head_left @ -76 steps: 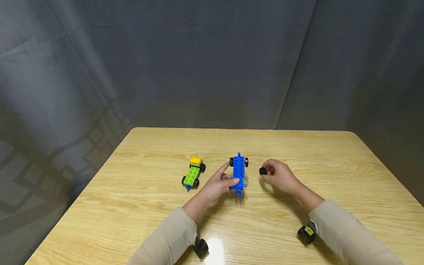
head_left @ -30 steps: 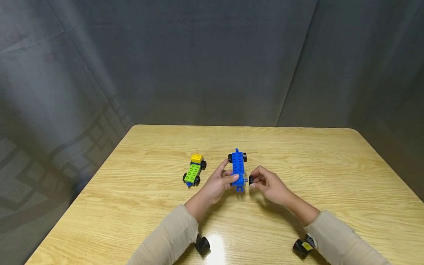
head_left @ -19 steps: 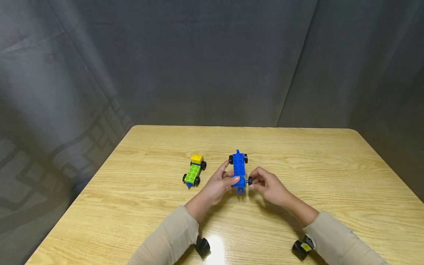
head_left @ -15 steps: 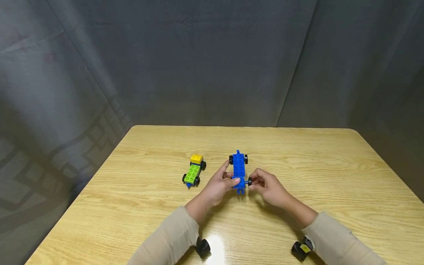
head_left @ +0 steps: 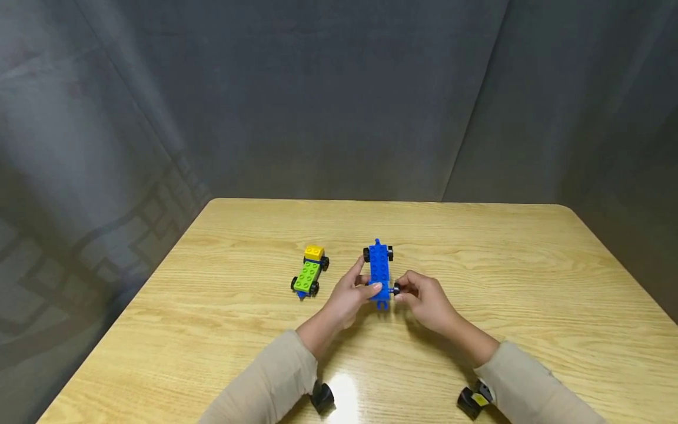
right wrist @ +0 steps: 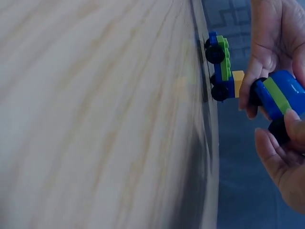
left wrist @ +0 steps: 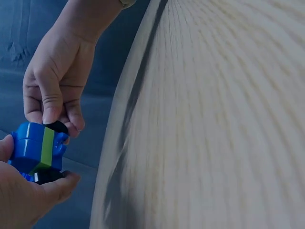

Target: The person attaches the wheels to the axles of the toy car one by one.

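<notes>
My left hand (head_left: 346,299) holds a blue toy car (head_left: 379,268) above the table, thumb on top near its closer end. In the left wrist view a green layer (left wrist: 46,147) shows within the blue body. Between thumb and fingers my right hand (head_left: 433,303) pinches a black wheel (head_left: 396,288) at the blue axle stub on the car's near right side. How far the wheel sits on the stub cannot be made out. Black wheels (head_left: 390,253) are on both sides of the far end. In the right wrist view the left fingers reach the other near wheel (right wrist: 257,90).
A second toy car (head_left: 307,278), green with a yellow block (head_left: 314,252) and black wheels, stands on the wooden table (head_left: 212,294) left of the hands. Grey cloth (head_left: 339,106) hangs behind the table. Black wrist cameras (head_left: 322,398) sit below both sleeves.
My right hand has brought the wheel leftward from beside the car to the axle stub, then slightly further in. The left hand keeps its hold on the blue car; the green car stays put.
</notes>
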The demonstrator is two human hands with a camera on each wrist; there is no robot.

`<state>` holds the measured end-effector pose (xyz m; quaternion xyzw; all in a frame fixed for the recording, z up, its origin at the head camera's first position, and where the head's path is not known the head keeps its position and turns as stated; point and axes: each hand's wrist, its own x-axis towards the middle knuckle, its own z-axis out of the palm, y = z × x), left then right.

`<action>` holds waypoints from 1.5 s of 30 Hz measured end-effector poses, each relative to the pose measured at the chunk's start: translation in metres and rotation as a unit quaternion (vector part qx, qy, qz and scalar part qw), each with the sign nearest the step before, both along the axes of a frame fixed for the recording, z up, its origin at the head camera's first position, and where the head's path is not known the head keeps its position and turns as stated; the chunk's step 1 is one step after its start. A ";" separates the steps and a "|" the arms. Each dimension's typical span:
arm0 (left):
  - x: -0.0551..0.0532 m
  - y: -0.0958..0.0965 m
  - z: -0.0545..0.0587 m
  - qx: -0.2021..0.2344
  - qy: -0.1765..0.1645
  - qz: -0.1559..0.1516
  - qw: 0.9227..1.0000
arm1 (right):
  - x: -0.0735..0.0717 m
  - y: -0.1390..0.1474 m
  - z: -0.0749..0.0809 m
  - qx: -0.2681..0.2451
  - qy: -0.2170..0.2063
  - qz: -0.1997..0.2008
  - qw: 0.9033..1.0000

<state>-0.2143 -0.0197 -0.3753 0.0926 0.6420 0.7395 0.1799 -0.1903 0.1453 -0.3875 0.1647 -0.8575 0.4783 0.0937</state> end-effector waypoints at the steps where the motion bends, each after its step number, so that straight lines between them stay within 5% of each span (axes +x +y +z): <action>1: 0.001 0.000 0.000 0.002 0.000 0.002 1.000 | 0.001 0.000 0.000 -0.001 -0.001 0.000 1.000; 11: 0.002 0.000 0.011 0.005 0.041 0.001 0.999 | 0.003 -0.007 0.011 0.028 0.063 -0.007 0.998; 23: -0.002 -0.007 0.017 0.028 0.018 -0.032 0.999 | 0.004 -0.003 0.025 0.016 0.013 0.013 1.000; 32: -0.004 -0.010 0.013 0.028 0.014 -0.048 0.998 | 0.003 0.005 0.021 0.012 -0.044 0.035 0.998; 45: -0.004 -0.016 0.005 0.005 0.005 -0.050 0.999 | -0.002 0.019 0.020 0.010 -0.034 -0.004 0.999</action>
